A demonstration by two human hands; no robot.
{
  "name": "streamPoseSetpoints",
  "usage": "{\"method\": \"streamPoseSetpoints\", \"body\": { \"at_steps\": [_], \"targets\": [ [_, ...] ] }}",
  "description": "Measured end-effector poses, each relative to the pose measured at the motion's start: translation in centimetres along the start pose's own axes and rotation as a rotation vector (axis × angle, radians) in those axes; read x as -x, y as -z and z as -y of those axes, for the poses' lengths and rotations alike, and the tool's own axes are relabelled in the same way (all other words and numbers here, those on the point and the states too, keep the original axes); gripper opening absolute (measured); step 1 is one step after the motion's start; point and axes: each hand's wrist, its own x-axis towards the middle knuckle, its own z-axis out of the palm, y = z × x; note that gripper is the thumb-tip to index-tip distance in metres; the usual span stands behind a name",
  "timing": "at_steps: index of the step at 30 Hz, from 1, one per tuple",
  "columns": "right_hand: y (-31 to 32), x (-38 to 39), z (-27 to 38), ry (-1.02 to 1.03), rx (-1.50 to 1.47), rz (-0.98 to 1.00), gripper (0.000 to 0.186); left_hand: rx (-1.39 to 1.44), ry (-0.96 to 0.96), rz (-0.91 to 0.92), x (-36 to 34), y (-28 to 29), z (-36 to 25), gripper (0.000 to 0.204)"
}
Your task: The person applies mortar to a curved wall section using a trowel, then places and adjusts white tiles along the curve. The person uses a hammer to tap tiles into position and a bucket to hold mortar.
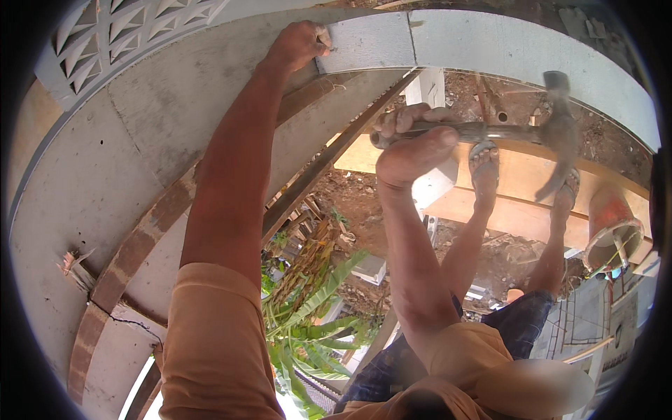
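My right hand [417, 155] is wrapped round the handle of a claw hammer [514, 133], held out level with its head toward the right, blurred at the claw. My left arm stretches up and away to the wall, where my left hand [299, 46] is closed against the end of a pale block [367, 42]. What its fingers hold, if anything, is too small to make out. A second, longer pale block [518, 45] continues the row to the right, with a dark joint between the two.
I stand in sandals on wooden planks [518, 178], high above rubble-strewn ground. A red-stained bucket [614, 227] sits on the right. A grey concrete wall [161, 119] with a brick band [143, 245] fills the left. Slanting timber [336, 157] and banana leaves [318, 301] lie between.
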Motion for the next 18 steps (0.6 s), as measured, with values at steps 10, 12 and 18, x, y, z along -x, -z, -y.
{"method": "streamPoseSetpoints", "body": {
  "at_steps": [10, 12, 18],
  "targets": [
    [0.8, 1.6, -1.2, -0.022, 0.004, -0.007, 0.050, -0.043, 0.059, -0.046, 0.2, -0.8, 0.4, 0.024],
    [3.2, 2.1, -8.2, -0.186, 0.562, 0.196, 0.049, -0.069, 0.076, -0.028, -0.4, -0.5, -1.4, 0.024],
    [5.2, 0.7, 0.1, -0.484, 0.621, 0.318, 0.048, 0.038, 0.074, -0.137, 1.3, -1.5, 0.0, 0.024]
  ]
}}
